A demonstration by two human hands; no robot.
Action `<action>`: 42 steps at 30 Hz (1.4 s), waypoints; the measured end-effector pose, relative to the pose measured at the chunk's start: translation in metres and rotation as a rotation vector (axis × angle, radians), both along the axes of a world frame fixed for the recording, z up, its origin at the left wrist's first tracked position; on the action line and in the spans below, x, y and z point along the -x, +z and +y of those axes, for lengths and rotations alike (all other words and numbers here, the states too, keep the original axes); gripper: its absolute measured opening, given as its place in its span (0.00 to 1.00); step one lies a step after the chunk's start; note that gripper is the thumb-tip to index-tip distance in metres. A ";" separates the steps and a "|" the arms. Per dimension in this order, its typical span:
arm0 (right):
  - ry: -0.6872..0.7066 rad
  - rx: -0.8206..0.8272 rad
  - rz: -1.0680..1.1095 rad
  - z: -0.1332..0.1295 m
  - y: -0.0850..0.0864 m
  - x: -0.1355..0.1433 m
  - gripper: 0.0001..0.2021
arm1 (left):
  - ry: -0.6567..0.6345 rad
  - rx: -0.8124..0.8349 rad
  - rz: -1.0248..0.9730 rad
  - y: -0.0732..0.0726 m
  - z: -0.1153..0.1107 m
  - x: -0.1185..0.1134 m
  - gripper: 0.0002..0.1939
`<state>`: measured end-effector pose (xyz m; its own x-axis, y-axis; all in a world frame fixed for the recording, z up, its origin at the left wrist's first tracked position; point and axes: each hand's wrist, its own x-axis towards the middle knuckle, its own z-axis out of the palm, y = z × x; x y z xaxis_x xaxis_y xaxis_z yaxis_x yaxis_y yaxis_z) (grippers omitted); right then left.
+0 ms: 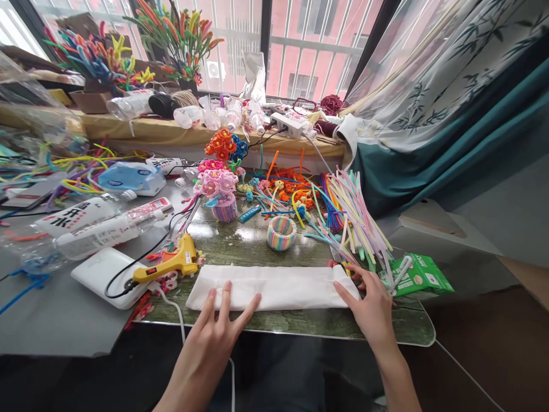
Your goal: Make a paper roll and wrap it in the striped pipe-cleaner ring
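Observation:
A long folded white cloth or paper strip lies flat along the front of the dark green table. My left hand rests its spread fingertips on the strip's left half. At the right end, my right hand touches the strip with its thumb on top, fingers apart over the far corner. Behind the strip stands a small striped round pot. A yellow glue gun lies to the left, partly on a white box.
Pink flowers in a striped pot stand behind. Pipe cleaners pile at the back right, beside a green packet. Plastic bottles lie on the left. A white cable hangs over the table's front edge.

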<state>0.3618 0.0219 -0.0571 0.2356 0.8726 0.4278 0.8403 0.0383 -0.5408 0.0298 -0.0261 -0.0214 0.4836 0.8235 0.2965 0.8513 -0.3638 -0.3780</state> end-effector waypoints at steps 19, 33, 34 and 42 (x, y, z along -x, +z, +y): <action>0.349 -0.165 -0.371 -0.010 0.006 0.014 0.14 | -0.046 -0.038 0.019 -0.007 0.002 0.002 0.48; 0.445 -0.220 -0.410 -0.038 0.006 0.122 0.19 | -0.037 -0.089 0.058 -0.010 0.001 -0.002 0.47; 0.465 -0.211 -0.418 -0.039 0.005 0.128 0.18 | -0.044 -0.095 0.073 -0.010 0.002 -0.001 0.46; 0.504 -0.147 -0.458 -0.038 0.002 0.129 0.20 | -0.043 -0.100 0.103 -0.010 0.002 0.001 0.45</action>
